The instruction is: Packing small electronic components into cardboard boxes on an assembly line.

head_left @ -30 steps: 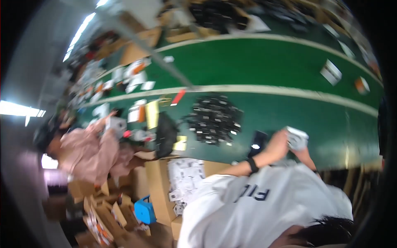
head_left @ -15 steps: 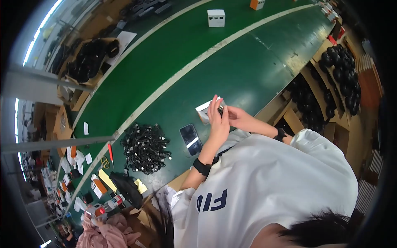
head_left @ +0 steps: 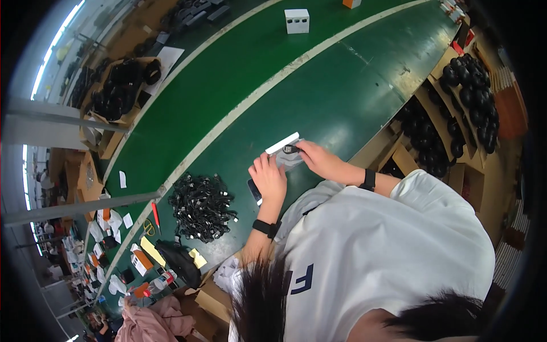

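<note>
Dark letters (head_left: 307, 277) are printed large on the white shirt (head_left: 393, 245), set aslant and partly covered by dark hair (head_left: 259, 293). On the side of the white box (head_left: 297, 20), three small dark marks are shown. No words can be read there, or on the orange-and-white box (head_left: 141, 260), where any print is probably too small and blurred.

Left hand (head_left: 270, 179) back up, fingers (head_left: 262, 163) bent, pointing toward 12 o'clock; left forearm (head_left: 257, 244) in from 6 o'clock. Right hand (head_left: 320, 159) at 2 o'clock from left, apart, fingertips (head_left: 303, 146) pinched toward 10 o'clock; right forearm (head_left: 386, 184) slanting in from 4 o'clock
</note>
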Available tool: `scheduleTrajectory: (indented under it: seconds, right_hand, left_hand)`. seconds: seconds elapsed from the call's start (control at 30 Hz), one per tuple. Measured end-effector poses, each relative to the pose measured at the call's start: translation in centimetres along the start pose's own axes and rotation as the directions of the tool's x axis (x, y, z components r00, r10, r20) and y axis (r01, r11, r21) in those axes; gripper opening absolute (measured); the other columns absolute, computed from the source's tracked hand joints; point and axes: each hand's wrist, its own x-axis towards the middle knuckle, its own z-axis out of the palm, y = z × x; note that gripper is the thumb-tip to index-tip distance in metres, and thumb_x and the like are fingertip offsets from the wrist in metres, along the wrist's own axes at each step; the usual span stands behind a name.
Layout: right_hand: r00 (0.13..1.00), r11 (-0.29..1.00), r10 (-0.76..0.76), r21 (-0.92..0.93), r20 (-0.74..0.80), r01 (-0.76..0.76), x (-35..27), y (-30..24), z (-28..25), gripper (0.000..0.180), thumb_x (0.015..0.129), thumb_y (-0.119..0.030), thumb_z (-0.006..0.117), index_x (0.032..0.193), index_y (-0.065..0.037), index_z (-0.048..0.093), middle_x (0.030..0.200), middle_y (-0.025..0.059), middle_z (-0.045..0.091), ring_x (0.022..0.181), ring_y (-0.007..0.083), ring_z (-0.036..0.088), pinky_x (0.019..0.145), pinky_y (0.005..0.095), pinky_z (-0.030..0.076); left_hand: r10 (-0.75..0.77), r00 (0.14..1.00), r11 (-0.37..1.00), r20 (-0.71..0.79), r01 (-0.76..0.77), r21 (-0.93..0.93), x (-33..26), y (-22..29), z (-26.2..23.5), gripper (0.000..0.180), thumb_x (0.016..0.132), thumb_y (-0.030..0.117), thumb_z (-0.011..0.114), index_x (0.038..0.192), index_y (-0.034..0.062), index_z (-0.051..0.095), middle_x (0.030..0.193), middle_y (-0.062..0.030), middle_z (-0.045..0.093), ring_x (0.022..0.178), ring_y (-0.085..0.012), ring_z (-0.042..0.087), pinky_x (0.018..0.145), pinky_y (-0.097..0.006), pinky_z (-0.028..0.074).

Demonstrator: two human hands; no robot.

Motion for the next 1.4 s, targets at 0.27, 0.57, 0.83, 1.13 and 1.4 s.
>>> scheduleTrajectory:
  seconds: [0.27,0.57,0.83,1.13,1.4]
  right_hand:
    - [0.964,0.969,0.052,-0.246,0.261,0.014,1.2,3.3,1.3,0.026,0.078,0.000,0.043,0.103,-0.001,0.044,0.089,0.0206,0.055,0.080,0.0373,0.054,0.065,0.0434,0.045]
    - [0.844,0.914,0.117,-0.390,0.524,0.116,5.1,3.5,1.5,0.034,0.077,-0.007,0.049,0.109,-0.005,0.037,0.074,0.0206,0.057,0.069,0.0373,0.057,0.058,0.0423,0.046]
    - [0.892,0.962,-0.039,-0.226,0.451,0.156,4.8,4.6,-0.1,0.028,0.079,-0.010,0.050,0.106,-0.006,0.050,0.079,0.0176,0.059,0.073,0.0341,0.058,0.063,0.0418,0.046]
    - [0.865,0.981,0.012,-0.173,0.502,0.087,5.1,4.3,-0.8,0.018,0.077,-0.009,0.052,0.095,-0.003,0.050,0.077,0.0155,0.058,0.072,0.0322,0.057,0.061,0.0402,0.045]
    - [0.855,0.724,-0.330,-0.474,0.400,0.502,4.8,4.7,2.0,0.015,0.067,-0.011,0.054,0.080,-0.003,0.056,0.076,0.0145,0.053,0.073,0.0295,0.056,0.061,0.0370,0.048]
  left_hand:
    - [0.048,0.985,0.993,-0.168,-0.065,-0.100,0.6,-0.1,1.4,0.007,0.065,0.013,0.064,0.070,0.0080,0.063,0.076,0.0002,0.058,0.075,-0.0193,0.048,0.065,-0.034,0.032]
    - [0.084,0.941,0.901,0.327,-0.212,0.379,0.9,3.3,0.4,0.028,0.069,0.017,0.057,0.093,0.0055,0.060,0.106,-0.0036,0.051,0.096,-0.0168,0.041,0.075,-0.030,0.030]
    - [0.233,0.900,0.873,0.367,-0.360,0.329,1.9,0.6,0.8,0.022,0.074,0.020,0.053,0.091,0.0095,0.060,0.094,-0.0014,0.054,0.095,-0.0163,0.043,0.074,-0.031,0.033]
    - [0.173,0.730,0.735,0.661,-0.542,0.407,1.9,3.9,3.5,0.022,0.080,0.024,0.049,0.088,0.0141,0.066,0.088,0.0009,0.061,0.093,-0.0169,0.047,0.073,-0.035,0.034]
    - [0.184,0.924,0.975,0.335,-0.215,0.057,0.3,2.5,3.2,0.020,0.073,0.012,0.049,0.087,0.0025,0.058,0.084,-0.0083,0.057,0.086,-0.0202,0.050,0.080,-0.033,0.033]
